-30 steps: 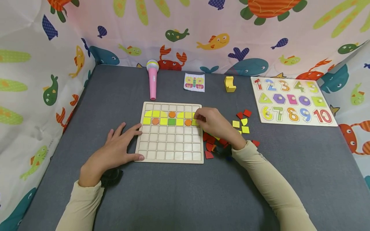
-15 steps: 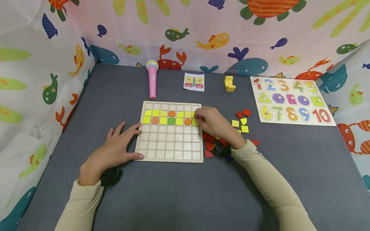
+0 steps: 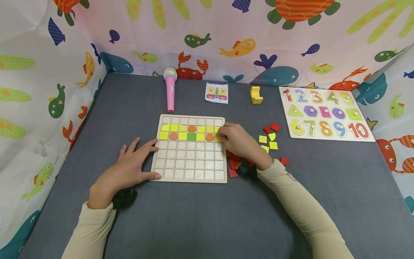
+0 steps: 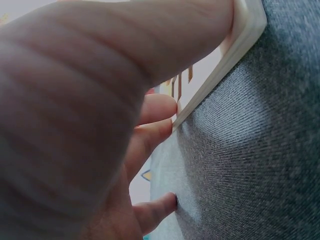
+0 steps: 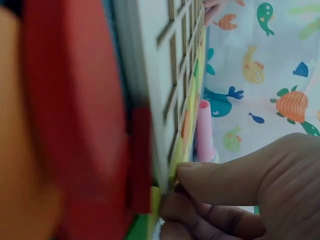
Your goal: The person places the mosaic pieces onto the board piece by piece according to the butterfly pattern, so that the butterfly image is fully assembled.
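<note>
A wooden grid board (image 3: 191, 163) lies on the table with two rows of yellow, orange and green tiles near its far side. My left hand (image 3: 129, 171) rests at the board's left edge, fingers spread. Its thumb lies on the near left corner, also seen as a thumb (image 4: 195, 35) in the left wrist view. At the right end of the tile rows, my right hand (image 3: 240, 142) pinches a yellow tile (image 3: 218, 137), partly covered by the fingers. In the right wrist view, the thumb (image 5: 215, 180) is against yellow at the board's edge.
Loose red tiles (image 3: 233, 173) lie right of the board, partly under the right arm, with yellow tiles (image 3: 273, 145) beyond. Behind are a pink microphone (image 3: 170, 93), a butterfly pattern card (image 3: 216, 93), a yellow block (image 3: 256, 95) and a number puzzle board (image 3: 328, 114).
My right hand has shifted very slightly toward me at the board's right edge. The left hand and the board have stayed in place.
</note>
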The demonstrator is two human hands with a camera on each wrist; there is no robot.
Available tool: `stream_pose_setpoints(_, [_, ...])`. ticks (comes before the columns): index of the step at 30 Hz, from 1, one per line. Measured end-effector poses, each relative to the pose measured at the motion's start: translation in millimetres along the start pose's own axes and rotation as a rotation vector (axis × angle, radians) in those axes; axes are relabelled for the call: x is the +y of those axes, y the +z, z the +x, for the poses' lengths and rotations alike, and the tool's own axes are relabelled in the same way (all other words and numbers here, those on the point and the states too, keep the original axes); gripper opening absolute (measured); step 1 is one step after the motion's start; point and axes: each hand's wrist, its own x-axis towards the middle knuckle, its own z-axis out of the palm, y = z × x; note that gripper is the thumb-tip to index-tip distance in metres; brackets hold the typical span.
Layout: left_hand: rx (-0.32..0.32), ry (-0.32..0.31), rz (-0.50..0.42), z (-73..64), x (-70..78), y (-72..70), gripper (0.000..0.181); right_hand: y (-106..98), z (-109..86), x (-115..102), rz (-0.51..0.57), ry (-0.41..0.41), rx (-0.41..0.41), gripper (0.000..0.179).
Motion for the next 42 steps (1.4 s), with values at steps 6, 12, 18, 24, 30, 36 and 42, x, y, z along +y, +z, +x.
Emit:
stream_pose_setpoints(6, [-0.001,-0.003,0.006,0.7,0.0,-0.1,0.104,-2.5,-7.3,0.1,0.037,-0.027,-0.002,0.013])
stream_pose_setpoints(12, [-0.002,-0.003,0.006,-0.2,0.7,-0.7,0.100,-11.4,-23.8,7.8,0.109,-0.019,0.023,0.012])
stream_pose_setpoints(18, [-0.001,0.003,0.001,-0.4,-0.7,-1.3,0.100,-19.0,-39.1,18.4,0.138,-0.013,0.043,0.015])
stream_pose_setpoints(24, [-0.002,0.003,-0.003,-0.7,0.2,-0.9,0.100,-17.1,-40.1,19.9,0.100,0.051,0.002,0.021])
stream_pose_setpoints(30, [-0.002,0.008,0.000,-1.1,0.7,0.1,0.102,-13.2,-31.1,15.7,0.026,0.155,-0.065,0.026])
stream_pose_setpoints(36, [0.003,0.012,-0.003,-0.8,0.3,0.0,0.099,-14.3,-23.0,14.8,0.035,0.211,-0.083,0.022])
stream_pose_setpoints(42, [-0.002,-0.001,-0.003,-0.4,0.1,0.0,0.098,-17.0,-15.1,14.3,0.018,0.256,-0.092,0.017])
